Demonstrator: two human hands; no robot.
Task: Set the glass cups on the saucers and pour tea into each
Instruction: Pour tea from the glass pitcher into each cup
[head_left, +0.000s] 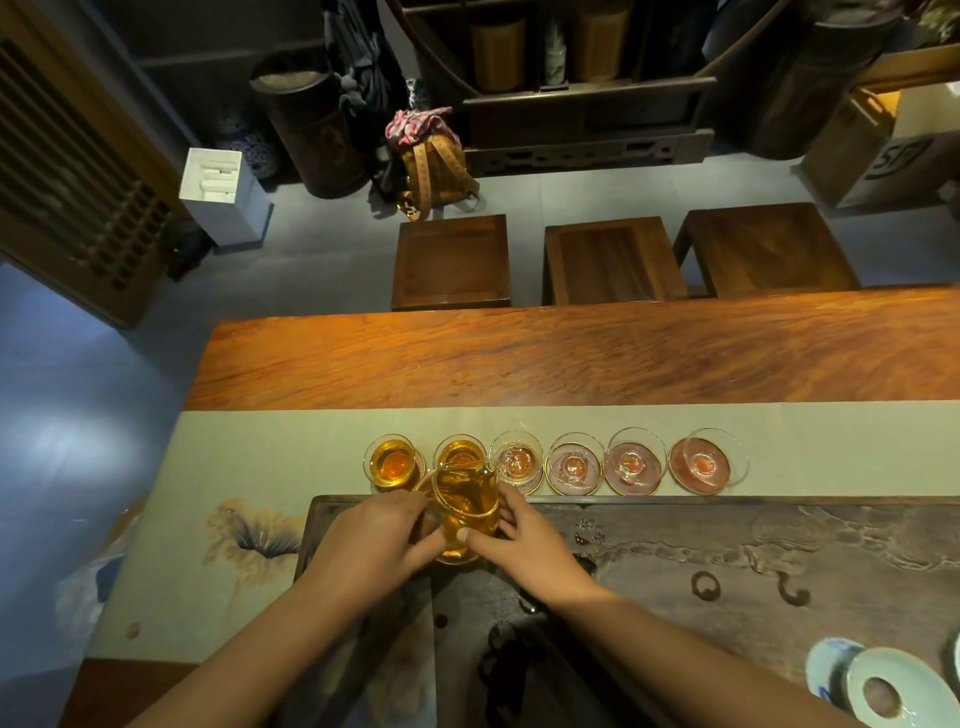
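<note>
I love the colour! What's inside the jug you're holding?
Golden tea fills the glass jug. The left hand and right hand wrap round its sides, hiding parts of it, so the bottom can't be seen clearly.

Clear, glossy glass cups (571, 462) and pitcher (464, 512); polished reddish wood table (571, 353) with strong grain; matt pale cloth runner (270, 457); dark rough carved tray (753, 551); glazed white porcelain (883, 686) lower right

Cups (574, 463) block ahead; runner (291, 441) open leftward.
</note>
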